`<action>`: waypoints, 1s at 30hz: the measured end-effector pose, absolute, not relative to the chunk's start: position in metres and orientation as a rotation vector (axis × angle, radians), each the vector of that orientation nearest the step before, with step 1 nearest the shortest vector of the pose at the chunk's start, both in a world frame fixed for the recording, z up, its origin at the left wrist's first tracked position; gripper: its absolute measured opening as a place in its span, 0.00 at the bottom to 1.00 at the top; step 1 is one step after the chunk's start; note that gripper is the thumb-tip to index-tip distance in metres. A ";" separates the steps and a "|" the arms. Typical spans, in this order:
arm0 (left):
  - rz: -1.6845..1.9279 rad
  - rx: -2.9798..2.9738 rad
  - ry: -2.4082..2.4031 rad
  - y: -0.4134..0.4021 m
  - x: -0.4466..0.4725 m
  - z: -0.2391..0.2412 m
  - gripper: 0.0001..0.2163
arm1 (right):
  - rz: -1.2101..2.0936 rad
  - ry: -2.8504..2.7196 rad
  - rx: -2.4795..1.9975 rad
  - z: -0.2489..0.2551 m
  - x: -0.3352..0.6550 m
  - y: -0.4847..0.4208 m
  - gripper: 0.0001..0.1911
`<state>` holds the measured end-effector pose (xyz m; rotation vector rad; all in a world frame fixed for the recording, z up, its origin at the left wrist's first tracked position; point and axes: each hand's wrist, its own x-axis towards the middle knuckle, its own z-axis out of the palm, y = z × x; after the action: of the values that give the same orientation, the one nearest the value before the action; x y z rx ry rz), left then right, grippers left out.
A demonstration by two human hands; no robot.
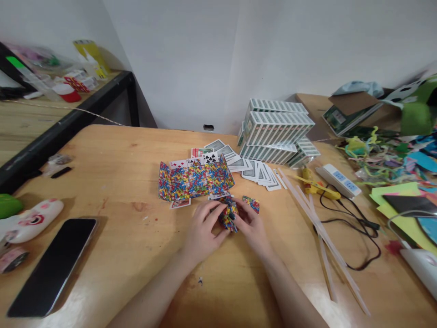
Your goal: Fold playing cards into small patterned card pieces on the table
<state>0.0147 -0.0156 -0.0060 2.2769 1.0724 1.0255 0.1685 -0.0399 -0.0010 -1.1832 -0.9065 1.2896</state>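
Observation:
Both hands meet near the middle of the table around a small folded piece with a bright multicoloured pattern [226, 220]. My left hand [205, 229] grips it from the left, and my right hand [251, 227] pinches it from the right, fingers partly covering it. Just beyond my fingers stands a low open structure of playing cards [196, 180] in the same pattern, with card faces along its back. One face-up card [180, 203] lies at its front edge. Beside my right hand rests another patterned card [251, 203].
Loose playing cards [261, 174] spread behind the structure, near stacked card boxes [278, 127]. To the right are clear glue sticks [324, 237], a yellow glue gun [317, 187], a power strip [337, 180] and colourful scraps. A phone [53, 266] lies at the left.

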 end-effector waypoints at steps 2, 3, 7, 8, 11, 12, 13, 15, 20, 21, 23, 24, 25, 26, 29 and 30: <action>1.023 2.281 1.088 -0.017 0.015 -0.006 0.23 | 1.309 -0.905 -1.178 -0.001 0.167 -0.040 0.18; 1.017 2.281 1.094 -0.017 0.015 -0.006 0.23 | 1.324 -0.910 -1.175 -0.001 0.167 -0.040 0.18; 1.011 2.274 1.104 -0.018 0.015 -0.007 0.23 | 1.407 -0.936 -1.137 0.001 0.164 -0.042 0.17; 1.017 2.270 1.105 -0.018 0.015 -0.007 0.23 | 1.421 -0.937 -1.131 0.001 0.164 -0.042 0.17; 1.034 2.267 1.099 -0.018 0.015 -0.008 0.23 | 1.438 -0.936 -1.120 -0.001 0.163 -0.043 0.17; 1.036 2.267 1.095 -0.018 0.016 -0.008 0.23 | 1.441 -0.934 -1.117 -0.002 0.163 -0.043 0.18; 1.035 2.267 1.091 -0.018 0.016 -0.008 0.23 | 1.441 -0.931 -1.115 -0.004 0.163 -0.043 0.18; 1.031 2.265 1.090 -0.018 0.016 -0.009 0.24 | 1.431 -0.917 -1.117 -0.006 0.163 -0.042 0.18; 1.002 2.240 1.090 -0.018 0.016 -0.009 0.25 | 1.356 -0.875 -1.155 -0.006 0.160 -0.043 0.20; 0.996 2.235 1.072 -0.017 0.016 -0.009 0.25 | 1.349 -0.868 -1.154 -0.006 0.159 -0.043 0.21; 1.005 2.228 1.027 -0.017 0.015 -0.008 0.26 | 1.354 -0.867 -1.142 -0.005 0.159 -0.043 0.22; 1.018 2.226 1.005 -0.017 0.014 -0.008 0.27 | 1.362 -0.873 -1.135 -0.005 0.160 -0.043 0.23; 1.035 2.223 0.987 -0.017 0.014 -0.008 0.27 | 1.371 -0.885 -1.129 -0.006 0.161 -0.042 0.23; 1.053 2.218 0.972 -0.016 0.013 -0.007 0.28 | 1.380 -0.897 -1.123 -0.007 0.162 -0.042 0.23; 1.076 2.189 0.933 -0.017 0.013 -0.006 0.27 | 1.439 -0.907 -1.083 -0.011 0.166 -0.041 0.22; 1.075 2.176 0.921 -0.017 0.013 -0.006 0.27 | 1.472 -0.891 -1.061 -0.012 0.166 -0.041 0.22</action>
<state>0.0131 -0.0175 -0.0056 2.1761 0.9214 1.0751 0.1664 -0.0412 -0.0117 -1.0606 -0.8911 1.4717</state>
